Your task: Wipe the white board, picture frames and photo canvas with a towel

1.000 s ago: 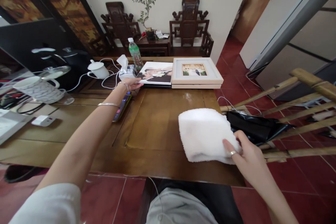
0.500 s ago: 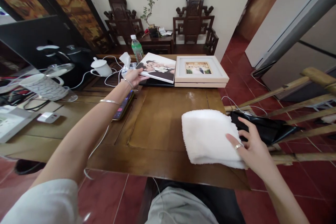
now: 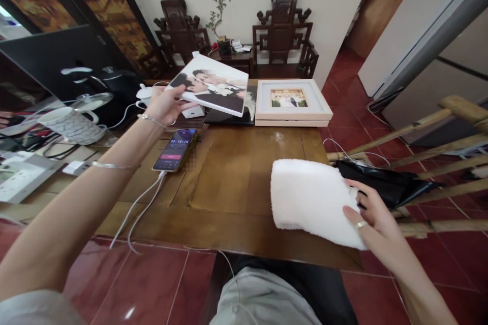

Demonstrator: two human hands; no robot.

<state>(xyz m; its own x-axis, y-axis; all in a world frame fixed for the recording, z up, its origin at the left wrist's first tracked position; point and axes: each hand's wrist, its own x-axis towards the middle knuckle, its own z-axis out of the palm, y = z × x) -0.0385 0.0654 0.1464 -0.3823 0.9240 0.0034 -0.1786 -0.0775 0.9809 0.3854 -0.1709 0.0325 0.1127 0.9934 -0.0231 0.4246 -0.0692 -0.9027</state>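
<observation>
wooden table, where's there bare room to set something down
The table is bare in its middle, between the phone and the white cloth, with the pale frame and dark panel behind. The left end is crowded: patterned mug, power strip, white adapter.

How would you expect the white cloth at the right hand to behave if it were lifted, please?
The white cloth will probably sag rather than stay flat, since its lower edge bends in a soft curve. It is likely light for its size, as it looks like fluffy fabric. That fuzzy surface should give the right hand a fairly slip-free grip.
</observation>
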